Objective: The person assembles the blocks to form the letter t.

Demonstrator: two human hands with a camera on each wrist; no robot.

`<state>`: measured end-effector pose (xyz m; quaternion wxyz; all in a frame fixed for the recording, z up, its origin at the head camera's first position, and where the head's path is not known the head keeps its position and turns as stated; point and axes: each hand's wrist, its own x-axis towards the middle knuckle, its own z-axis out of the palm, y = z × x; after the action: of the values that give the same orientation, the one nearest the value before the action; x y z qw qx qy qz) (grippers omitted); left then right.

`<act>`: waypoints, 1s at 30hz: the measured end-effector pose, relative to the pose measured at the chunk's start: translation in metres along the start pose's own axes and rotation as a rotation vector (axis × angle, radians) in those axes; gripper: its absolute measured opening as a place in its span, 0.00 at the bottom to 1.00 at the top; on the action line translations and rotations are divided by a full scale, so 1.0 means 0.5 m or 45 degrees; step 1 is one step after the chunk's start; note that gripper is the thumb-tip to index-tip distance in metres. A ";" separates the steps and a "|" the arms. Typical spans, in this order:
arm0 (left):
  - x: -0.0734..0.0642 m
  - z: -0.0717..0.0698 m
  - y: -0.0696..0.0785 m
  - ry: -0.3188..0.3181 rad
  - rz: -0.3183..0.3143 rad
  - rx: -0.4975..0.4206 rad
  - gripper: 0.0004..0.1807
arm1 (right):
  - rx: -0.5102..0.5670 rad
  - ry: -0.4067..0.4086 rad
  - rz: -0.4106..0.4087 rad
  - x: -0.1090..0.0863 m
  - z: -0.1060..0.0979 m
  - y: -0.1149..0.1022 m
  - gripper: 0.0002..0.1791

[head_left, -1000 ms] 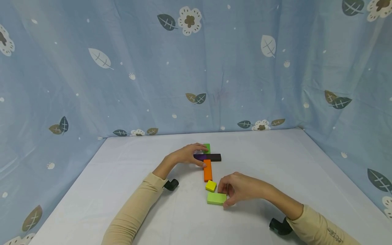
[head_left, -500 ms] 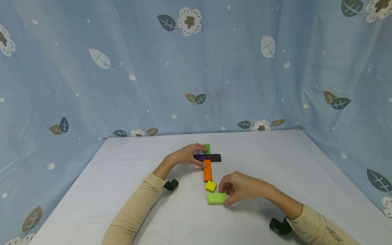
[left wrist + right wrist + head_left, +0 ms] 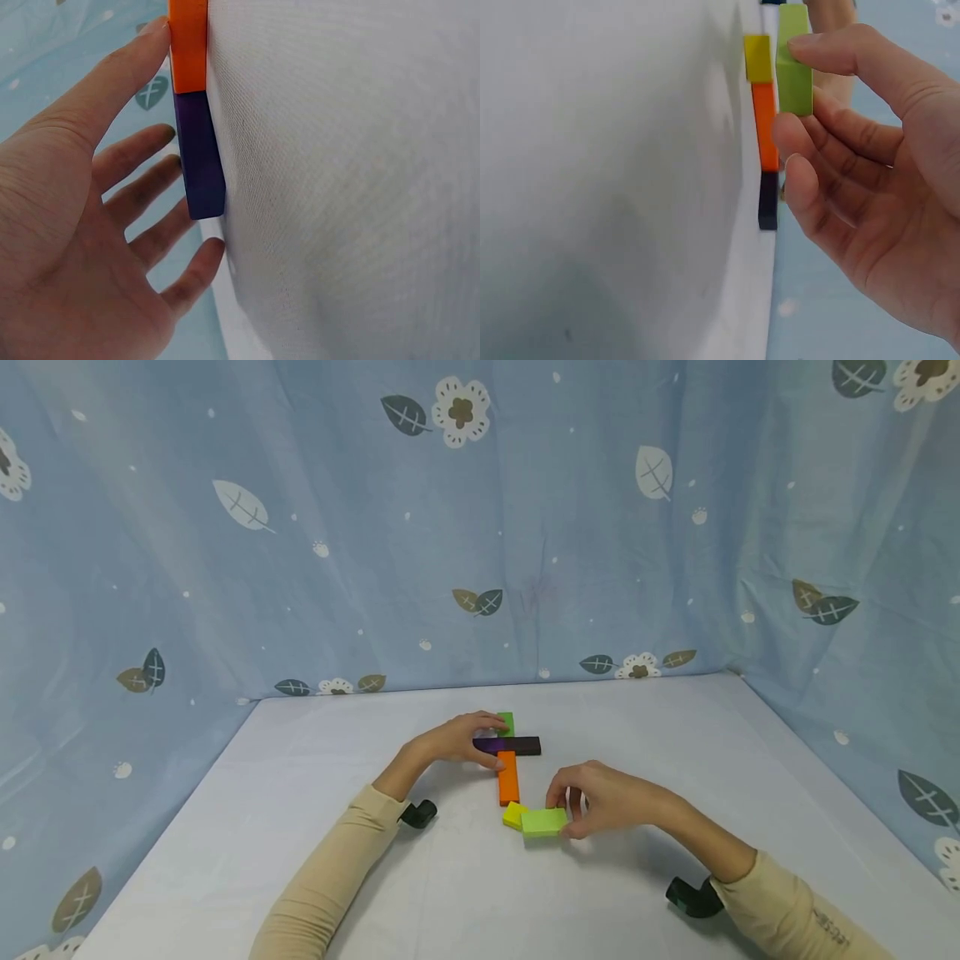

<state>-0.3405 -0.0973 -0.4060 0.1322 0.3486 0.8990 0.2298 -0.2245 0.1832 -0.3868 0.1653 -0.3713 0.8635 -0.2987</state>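
My right hand (image 3: 611,797) pinches a light green block (image 3: 543,822) by its right end, thumb on the near side. That block is off the table, just right of a yellow block (image 3: 513,815) and partly covering it in the head view. Beyond lies an orange block (image 3: 508,781), touching a dark crosswise bar with a purple left part (image 3: 489,745) and a black right part (image 3: 525,746). A green block (image 3: 507,723) lies past the bar. My left hand (image 3: 453,739) rests beside this row, fingers spread, thumb touching the orange block (image 3: 189,49).
A white-covered table (image 3: 360,877) lies beneath everything. Blue printed curtain (image 3: 360,543) hangs behind it and along the sides. Dark wrist-worn devices (image 3: 418,814) stick out under both forearms.
My right hand has lifted the light green block off the table and carried it slightly away from me and to the right. The left hand has stayed in place.
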 end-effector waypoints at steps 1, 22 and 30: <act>0.000 0.000 0.000 -0.001 -0.001 -0.001 0.39 | -0.006 0.009 0.009 0.000 -0.003 0.004 0.16; -0.001 -0.001 -0.005 -0.004 0.001 -0.028 0.39 | -0.003 0.062 0.023 0.002 -0.025 0.058 0.15; -0.002 -0.001 0.000 -0.011 0.000 -0.003 0.39 | -0.007 0.055 0.030 0.001 -0.021 0.063 0.14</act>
<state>-0.3399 -0.0983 -0.4052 0.1365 0.3494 0.8981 0.2295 -0.2473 0.2045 -0.3988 0.1493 -0.3549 0.8720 -0.3023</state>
